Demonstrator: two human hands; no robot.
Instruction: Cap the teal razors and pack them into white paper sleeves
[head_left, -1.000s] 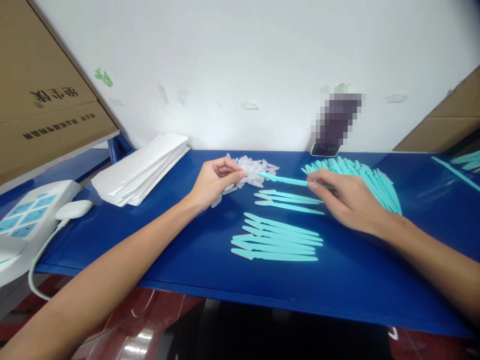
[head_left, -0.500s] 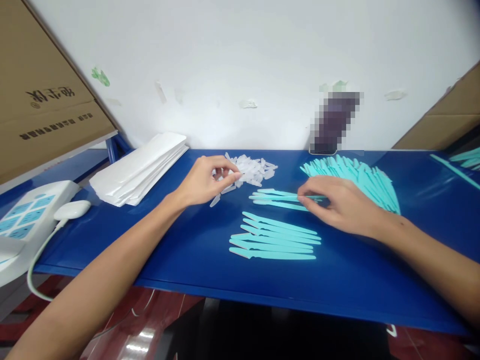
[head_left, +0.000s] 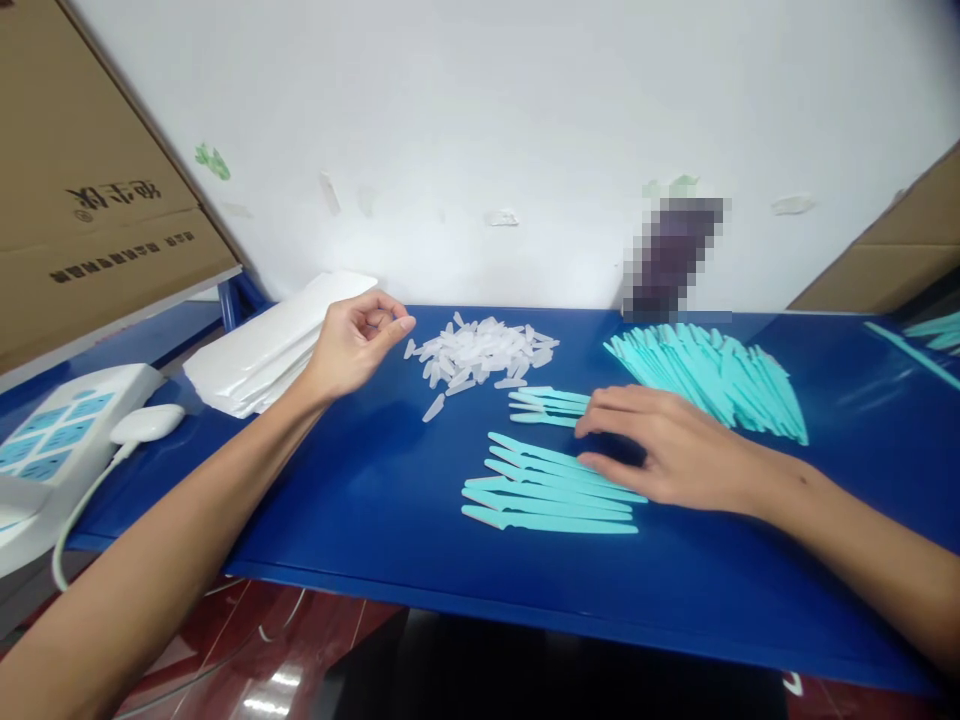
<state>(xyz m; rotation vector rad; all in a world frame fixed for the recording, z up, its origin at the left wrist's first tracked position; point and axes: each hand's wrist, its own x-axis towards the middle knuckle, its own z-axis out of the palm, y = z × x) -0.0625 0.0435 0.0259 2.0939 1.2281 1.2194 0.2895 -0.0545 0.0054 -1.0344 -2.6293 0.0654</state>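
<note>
My left hand (head_left: 352, 342) hovers above the blue table (head_left: 360, 500), left of a heap of small clear plastic caps (head_left: 480, 352). Its fingers are curled in and the forefinger points toward the heap; what it holds, if anything, is hidden. My right hand (head_left: 664, 450) lies arched over thin teal plastic sticks. Its fingertips rest on the ends of a small group of sticks (head_left: 544, 405), and its thumb rests on a larger row of sticks (head_left: 540, 495) nearer to me. Nothing is gripped in it.
A big fan of teal sticks (head_left: 712, 375) lies at the back right. A stack of white bags (head_left: 262, 345) sits at the back left, near a white device (head_left: 45, 440) with a corded puck (head_left: 146, 422). Cardboard boxes (head_left: 90, 200) flank the table.
My right hand laid its teal stick with the small group and slid toward me. My left hand left the cap heap and drew back to the left, fingers curled.
</note>
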